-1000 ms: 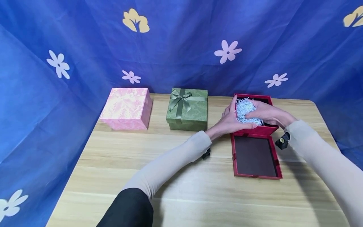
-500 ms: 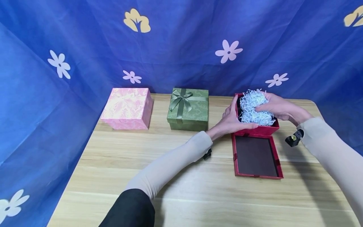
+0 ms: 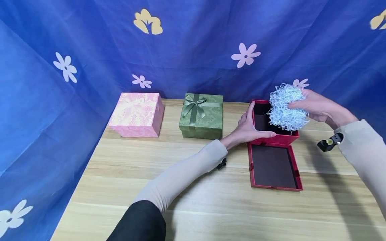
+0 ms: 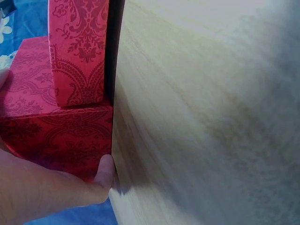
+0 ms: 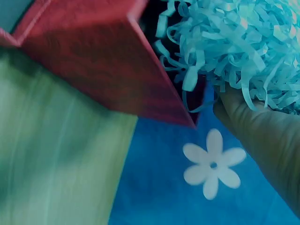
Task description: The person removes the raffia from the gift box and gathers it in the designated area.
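A bundle of light blue shredded paper (image 3: pixel 286 108) hangs over the right part of an uncovered red gift box (image 3: pixel 281 139). My right hand (image 3: pixel 322 105) grips this bundle from its right side, the thumb on top. In the right wrist view, loose strands of the shredded paper (image 5: pixel 243 51) dangle beside the box wall, hiding most fingers. At the box's left front corner, my left hand (image 3: pixel 245 130) holds the box, with the thumb along the front wall and fingers at the left side. The dark inside of the box shows below the paper.
The red box lid (image 3: pixel 274 166) lies inside up on the wooden table (image 3: pixel 229 207), against the box front. To the left stand a green gift box (image 3: pixel 202 113) with a ribbon bow and a pink gift box (image 3: pixel 137 112). A blue curtain (image 3: pixel 193 50) hangs behind.
My right hand has lifted the shredded paper up and to the right, from inside the red box to above its rim. The left hand has stayed on the box.
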